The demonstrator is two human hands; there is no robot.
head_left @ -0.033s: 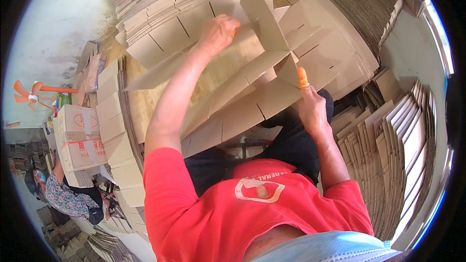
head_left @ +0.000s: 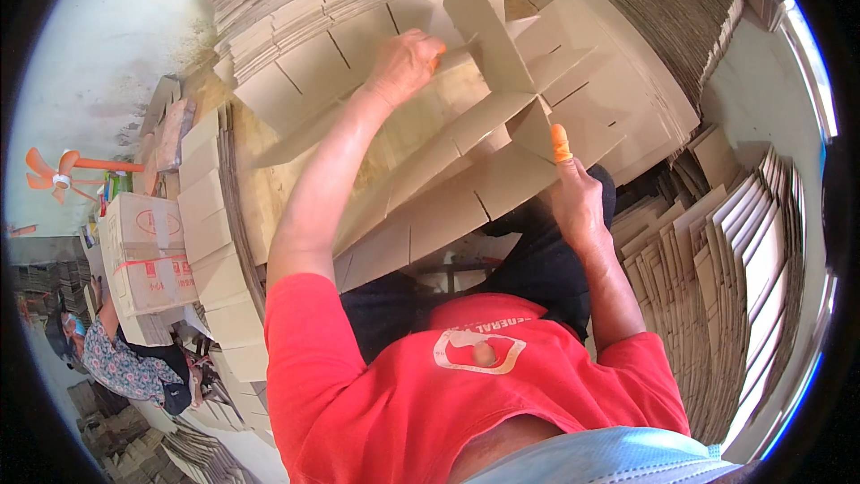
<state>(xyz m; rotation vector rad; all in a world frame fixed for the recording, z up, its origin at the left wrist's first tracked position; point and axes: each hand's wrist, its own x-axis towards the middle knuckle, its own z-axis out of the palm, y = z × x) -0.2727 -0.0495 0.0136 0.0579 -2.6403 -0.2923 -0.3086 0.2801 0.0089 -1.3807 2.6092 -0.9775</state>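
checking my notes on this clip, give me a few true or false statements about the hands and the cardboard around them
1. The left hand rests on a flat cardboard sheet. True.
2. The right hand wears a full blue glove. False: it is bare except for an orange finger cover on one fingertip.
3. Stacks of flat cardboard stand on edge to the person's right. True.
4. The person wears a green shirt. False: the shirt is red.
5. An orange fan stands at the far left. True.
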